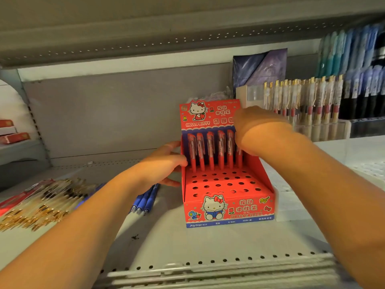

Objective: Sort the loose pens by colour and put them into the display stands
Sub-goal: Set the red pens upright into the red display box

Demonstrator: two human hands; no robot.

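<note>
- Working on the red Hello Kitty display stand (pixel 227 184) in the middle of the shelf (pixel 208 243). Back row already filled with red pens (pixel 210 151), every hole in front of them bare.
- Bracing the stand's left wall with the left hand (pixel 166 163), fingers fairly straight, nothing held.
- Reaching over the right end of that back row with the right hand (pixel 250 126). Back of the hand to the camera, fingers hidden, so can't tell if pinching a pen or just touching one.
- Got a few blue pens (pixel 145 199) lying flat just beside the stand's left side, under the left wrist, plus a pile of gold-clipped clear pens (pixel 41 201) further left.
- Could tip the light cardboard stand backward by pushing down hard at the rear row, hence the bracing, probably.
- Could also knock the neighbouring red pens crooked with that right wrist so close over them.
- Might roll the blue pens toward the shelf edge with a careless left forearm.
- Worth watching for colour mix-ups too, like dropping blue into this red row.
</note>
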